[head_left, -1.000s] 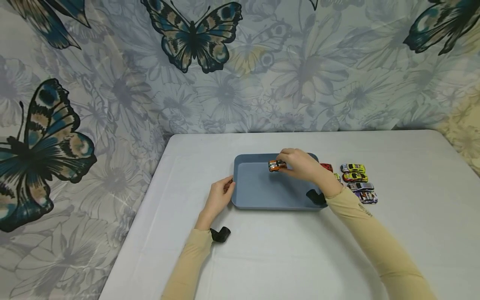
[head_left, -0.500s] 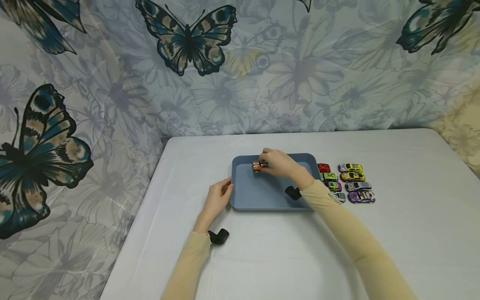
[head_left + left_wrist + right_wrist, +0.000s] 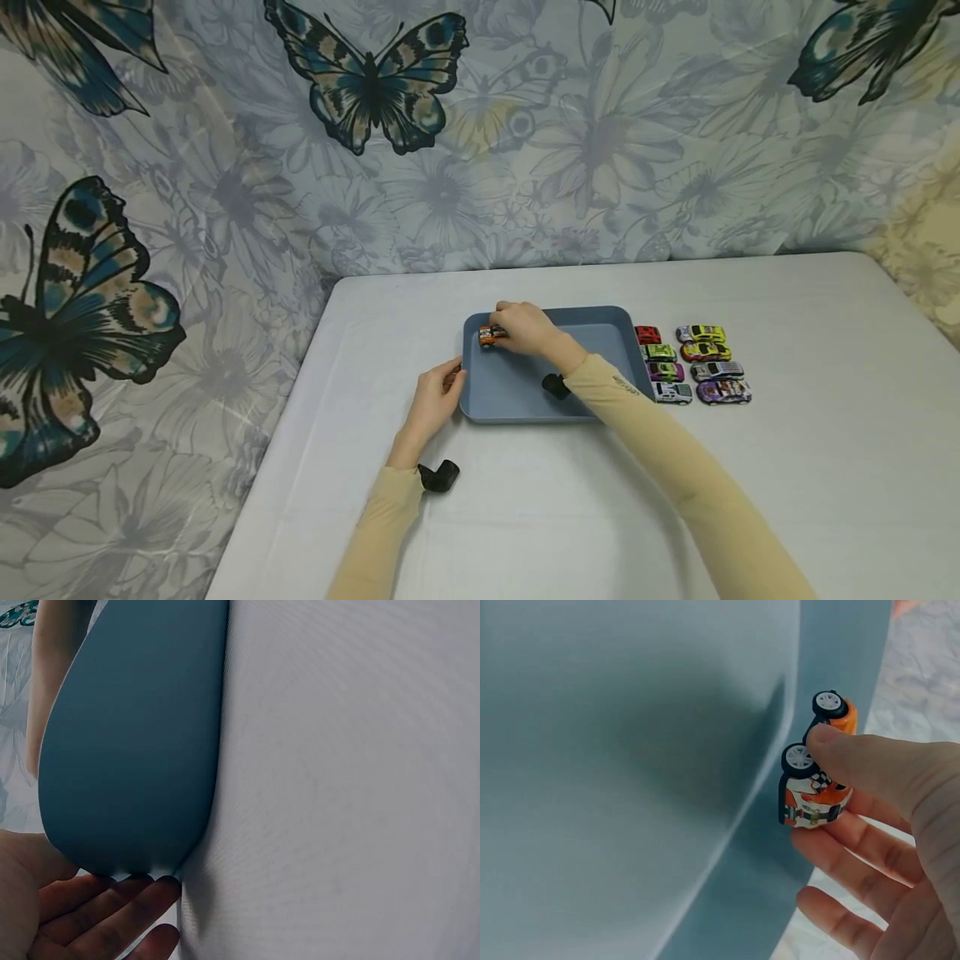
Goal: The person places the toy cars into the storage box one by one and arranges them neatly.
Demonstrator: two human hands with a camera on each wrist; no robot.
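Note:
My right hand (image 3: 528, 327) pinches an orange, white and black toy car (image 3: 490, 335) over the far left part of the blue-grey tray (image 3: 502, 392). In the right wrist view the thumb (image 3: 847, 754) lies across the side of the car (image 3: 814, 796), fingers beneath, white-spoked wheels facing the camera. The car overlaps the tray's rim there. At the tray's left end my left hand (image 3: 433, 396) grips the edge, its fingertips (image 3: 161, 892) right at the outer wall in the left wrist view. Part of the thumb is hidden there by the tray.
Right of the tray, several toy cars stand in two columns, among them a red one (image 3: 648, 334), a white one (image 3: 672, 392) and a purple one (image 3: 723, 392). A white cloth (image 3: 825, 433) covers the table. Behind hangs a butterfly-patterned backdrop (image 3: 600, 183).
My right hand has carried the orange car leftward and lower over the tray to its far left part. The cars beside the tray came into fuller view. The left hand stays at the tray's edge.

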